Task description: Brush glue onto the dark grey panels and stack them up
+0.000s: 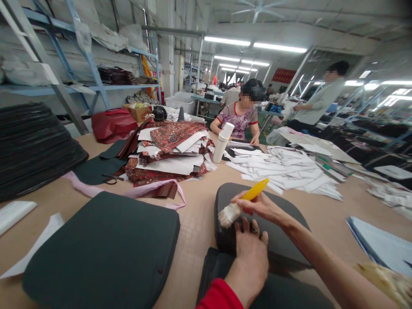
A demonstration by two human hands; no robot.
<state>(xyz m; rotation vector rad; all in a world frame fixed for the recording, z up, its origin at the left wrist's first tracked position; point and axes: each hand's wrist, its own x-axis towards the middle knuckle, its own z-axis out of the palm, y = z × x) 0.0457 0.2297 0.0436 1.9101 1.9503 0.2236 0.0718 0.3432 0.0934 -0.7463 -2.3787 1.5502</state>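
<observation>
My right hand [260, 207] grips a paintbrush by its yellow handle [255, 189]. The whitish bristles [229, 216] touch the left edge of a dark rounded panel [273, 214]. On the same panel rests my left hand [249, 257], in a red sleeve, with fingers apart and slightly bent near the bristles; the fingertips look stained. Below it, partly under my left wrist, is a stack of dark pieces [212, 270]. Another dark green-black rounded panel [106, 249] lies flat to the left.
Patterned red and white sheets [174, 150] are piled behind, beside a white bottle [222, 143]. White strips [289, 167] spread across the table [189, 240]. A tall black stack [35, 150] stands left, a clipboard with paper [383, 244] right. A co-worker [240, 113] sits opposite.
</observation>
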